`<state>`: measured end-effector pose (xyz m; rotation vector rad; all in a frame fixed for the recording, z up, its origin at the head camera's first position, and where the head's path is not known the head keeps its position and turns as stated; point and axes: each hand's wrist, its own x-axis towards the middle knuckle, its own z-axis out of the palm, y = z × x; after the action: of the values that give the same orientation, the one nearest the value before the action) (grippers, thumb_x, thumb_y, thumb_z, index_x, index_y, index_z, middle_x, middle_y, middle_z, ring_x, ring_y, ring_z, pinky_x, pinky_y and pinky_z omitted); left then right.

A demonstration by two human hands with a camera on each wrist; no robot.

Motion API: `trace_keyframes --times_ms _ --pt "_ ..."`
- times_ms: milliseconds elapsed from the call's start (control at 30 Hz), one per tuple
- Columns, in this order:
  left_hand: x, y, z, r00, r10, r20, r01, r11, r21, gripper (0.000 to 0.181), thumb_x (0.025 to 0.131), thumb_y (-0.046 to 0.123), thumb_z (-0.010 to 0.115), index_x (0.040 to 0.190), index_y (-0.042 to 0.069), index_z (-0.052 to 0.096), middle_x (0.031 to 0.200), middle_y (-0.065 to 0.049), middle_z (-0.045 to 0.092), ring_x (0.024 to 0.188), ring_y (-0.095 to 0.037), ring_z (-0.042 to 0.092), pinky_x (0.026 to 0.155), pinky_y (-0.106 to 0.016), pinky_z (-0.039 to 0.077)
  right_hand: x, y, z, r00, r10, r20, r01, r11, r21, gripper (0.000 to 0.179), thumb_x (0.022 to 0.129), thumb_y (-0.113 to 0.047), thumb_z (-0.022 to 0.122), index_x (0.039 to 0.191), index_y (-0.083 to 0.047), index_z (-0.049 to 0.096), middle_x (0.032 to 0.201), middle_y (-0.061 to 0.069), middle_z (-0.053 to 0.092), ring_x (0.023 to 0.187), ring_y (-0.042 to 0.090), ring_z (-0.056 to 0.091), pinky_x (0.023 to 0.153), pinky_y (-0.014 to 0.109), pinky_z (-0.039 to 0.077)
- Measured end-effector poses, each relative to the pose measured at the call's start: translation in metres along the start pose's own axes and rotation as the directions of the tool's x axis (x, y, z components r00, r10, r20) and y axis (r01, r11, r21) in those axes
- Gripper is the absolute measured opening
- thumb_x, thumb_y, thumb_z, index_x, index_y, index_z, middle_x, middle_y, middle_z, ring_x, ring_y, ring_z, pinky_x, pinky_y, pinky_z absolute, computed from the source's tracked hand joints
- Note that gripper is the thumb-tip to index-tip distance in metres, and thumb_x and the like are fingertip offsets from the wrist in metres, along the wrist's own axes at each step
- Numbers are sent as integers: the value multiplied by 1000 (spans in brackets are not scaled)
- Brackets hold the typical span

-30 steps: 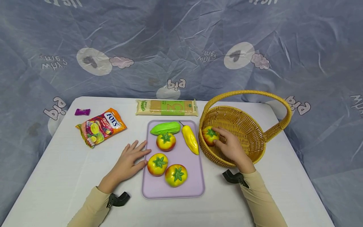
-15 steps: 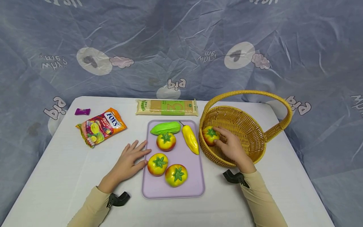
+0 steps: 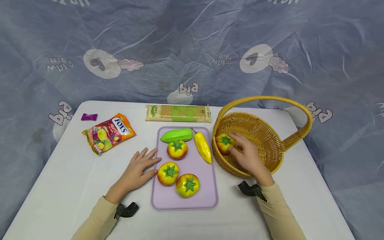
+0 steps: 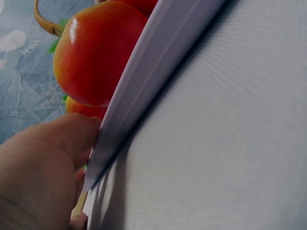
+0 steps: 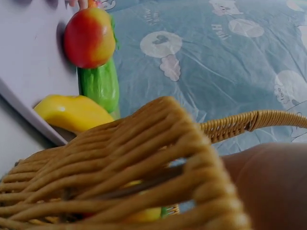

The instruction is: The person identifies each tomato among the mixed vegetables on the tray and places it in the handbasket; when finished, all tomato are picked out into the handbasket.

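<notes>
My right hand reaches into a brown wicker basket, thumb and fingertips right at the side of a yellow-red toy tomato lying against the basket's left wall. In the right wrist view the basket weave covers most of this hand. My left hand lies with spread fingers at the left rim of a lilac tray. On that tray are three more toy tomatoes, one of them close to the left thumb. A green vegetable and a yellow pepper lie there too.
An orange Fox's candy bag lies on the left of the white table, with a small purple wrapped candy beyond it. A packet of noodles stretches along the back. The basket's tall handle arches over its opening.
The head view has shifted slightly. The right fingers have loosened a little from the toy tomato in the basket; the left hand stays where it was.
</notes>
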<state>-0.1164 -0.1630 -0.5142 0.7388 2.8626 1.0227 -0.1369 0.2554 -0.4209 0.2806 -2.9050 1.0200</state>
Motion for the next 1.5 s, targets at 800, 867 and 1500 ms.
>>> trace_keyframes --times_ms 800,867,1500 --pt "1 1 -2 1000 10 -1 -10 1000 1 45 94 33 69 136 20 67 161 -11 45 152 -49 30 120 -74 13 -20 -36 2 877 -457 -148 477 868 142 39 81 7 76 119 0 71 140 21 62 112 28 71 86 20 59" --pt "1 0 -2 1000 10 -1 -10 1000 3 45 94 33 69 137 20 67 161 -11 45 152 -49 30 120 -75 13 -22 -38 5 871 -475 -123 490 856 167 39 81 7 77 119 -2 72 139 23 62 110 23 71 83 24 61" --pt "0 1 -2 1000 6 2 -6 1000 -1 45 94 34 69 137 20 67 161 -10 44 152 -49 30 121 -74 13 -28 -46 42 808 -568 159 542 821 180 28 85 -11 80 113 -16 77 139 14 65 129 31 63 109 38 52"
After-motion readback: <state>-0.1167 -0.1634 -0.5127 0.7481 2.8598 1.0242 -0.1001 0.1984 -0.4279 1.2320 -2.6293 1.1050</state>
